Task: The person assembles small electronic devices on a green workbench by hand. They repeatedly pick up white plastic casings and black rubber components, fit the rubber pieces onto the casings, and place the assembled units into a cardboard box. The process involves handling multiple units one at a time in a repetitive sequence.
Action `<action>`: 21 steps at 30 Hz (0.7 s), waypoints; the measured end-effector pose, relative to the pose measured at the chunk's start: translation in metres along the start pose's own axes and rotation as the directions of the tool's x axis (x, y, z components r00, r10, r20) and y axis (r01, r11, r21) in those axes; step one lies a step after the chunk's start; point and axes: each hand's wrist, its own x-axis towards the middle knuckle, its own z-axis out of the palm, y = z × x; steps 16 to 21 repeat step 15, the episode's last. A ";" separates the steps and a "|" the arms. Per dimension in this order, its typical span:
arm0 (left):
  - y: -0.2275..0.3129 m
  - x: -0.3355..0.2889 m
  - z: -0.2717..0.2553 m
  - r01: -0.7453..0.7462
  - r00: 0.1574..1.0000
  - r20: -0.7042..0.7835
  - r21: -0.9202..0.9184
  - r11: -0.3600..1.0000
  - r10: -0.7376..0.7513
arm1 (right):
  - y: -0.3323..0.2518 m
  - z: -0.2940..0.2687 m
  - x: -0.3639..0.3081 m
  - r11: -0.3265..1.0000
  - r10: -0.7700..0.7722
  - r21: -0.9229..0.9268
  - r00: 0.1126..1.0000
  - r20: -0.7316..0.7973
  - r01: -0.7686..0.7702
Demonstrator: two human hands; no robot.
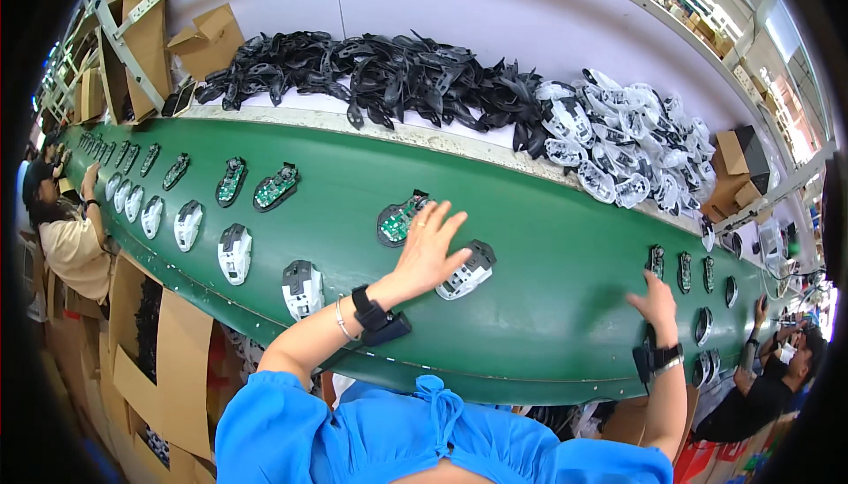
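My left hand (430, 241) is spread over the green belt with its fingers apart. Partly under its fingertips lies a black computer mouse base with a green circuit board (395, 223). Beside the thumb sits a white and black mouse shell (466, 281), partly hidden by the hand. Over on the right, my right hand (655, 301) has its thumb held away from the fingers. Its fingertips reach the near end of another mouse base with a circuit board (654, 260); whether they touch it I cannot tell. Both wrists wear black straps.
Black plastic parts (389, 73) and white shells in clear bags (618, 135) are heaped behind the belt (548, 307). Rows of mouse bases (276, 187) and white shells (234, 254) stretch left. Cardboard boxes (181, 369) stand at the near left. Other people work at both ends.
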 end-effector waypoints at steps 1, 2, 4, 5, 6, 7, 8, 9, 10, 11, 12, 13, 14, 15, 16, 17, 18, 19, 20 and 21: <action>-0.005 0.004 0.001 0.043 0.999 -0.020 0.110 0.993 -0.041 | -0.024 -0.005 0.014 0.979 -0.175 0.106 0.985 0.007 0.173; -0.011 0.007 0.001 0.089 0.996 -0.051 0.222 0.971 -0.080 | -0.051 -0.006 0.034 0.915 -0.349 0.212 0.937 -0.009 0.343; -0.025 0.007 -0.002 0.150 0.983 0.065 0.252 0.956 -0.171 | -0.123 -0.015 0.069 0.850 -0.478 0.266 0.878 0.027 0.455; -0.026 0.006 -0.005 0.134 0.979 0.114 0.269 0.954 -0.170 | -0.152 -0.017 0.088 0.805 -0.546 0.280 0.838 0.004 0.523; -0.027 0.006 -0.007 0.116 0.972 0.164 0.286 0.951 -0.168 | -0.176 -0.012 0.111 0.756 -0.608 0.292 0.794 -0.019 0.586; -0.028 0.005 -0.009 0.100 0.972 0.174 0.292 0.951 -0.156 | -0.197 0.001 0.138 0.712 -0.663 0.200 0.738 -0.123 0.673; -0.027 0.003 -0.011 0.110 0.970 0.173 0.305 0.946 -0.168 | -0.220 0.013 0.162 0.657 -0.719 0.096 0.660 -0.217 0.747; -0.026 0.000 -0.014 0.128 0.970 0.158 0.314 0.941 -0.184 | -0.251 0.018 0.177 0.660 -0.728 0.041 0.651 -0.214 0.750; -0.024 -0.003 -0.017 0.143 0.969 0.147 0.319 0.937 -0.198 | -0.277 0.021 0.188 0.664 -0.733 -0.013 0.647 -0.209 0.748; -0.026 -0.008 -0.016 0.158 0.975 0.108 0.268 0.950 -0.193 | -0.295 0.027 0.201 0.656 -0.752 -0.150 0.622 -0.220 0.740; -0.024 -0.011 -0.016 0.161 0.977 0.098 0.243 0.957 -0.190 | -0.307 0.033 0.209 0.642 -0.766 -0.283 0.602 -0.224 0.712; -0.021 -0.015 -0.017 0.165 0.978 0.087 0.217 0.962 -0.188 | -0.316 0.039 0.217 0.644 -0.761 -0.307 0.627 -0.167 0.701; -0.017 -0.018 -0.018 0.169 0.979 0.078 0.186 0.968 -0.186 | -0.322 0.048 0.224 0.664 -0.740 -0.295 0.660 -0.130 0.687; -0.013 -0.019 -0.020 0.198 0.972 0.100 0.139 0.970 -0.212 | -0.325 0.060 0.227 0.659 -0.745 -0.285 0.656 -0.120 0.696; -0.013 -0.019 -0.020 0.198 0.972 0.100 0.139 0.970 -0.212 | -0.325 0.060 0.227 0.659 -0.745 -0.285 0.656 -0.120 0.696; -0.013 -0.019 -0.020 0.198 0.972 0.100 0.139 0.970 -0.212 | -0.325 0.060 0.227 0.659 -0.745 -0.285 0.656 -0.120 0.696; -0.013 -0.019 -0.020 0.198 0.972 0.100 0.139 0.970 -0.212 | -0.325 0.060 0.227 0.659 -0.745 -0.285 0.656 -0.120 0.696; -0.013 -0.019 -0.020 0.198 0.972 0.100 0.139 0.970 -0.212 | -0.325 0.060 0.227 0.659 -0.745 -0.285 0.656 -0.120 0.696; -0.013 -0.019 -0.020 0.198 0.972 0.100 0.139 0.970 -0.212 | -0.325 0.060 0.227 0.659 -0.745 -0.285 0.656 -0.120 0.696; -0.013 -0.019 -0.020 0.198 0.972 0.100 0.139 0.970 -0.212 | -0.325 0.060 0.227 0.659 -0.745 -0.285 0.656 -0.120 0.696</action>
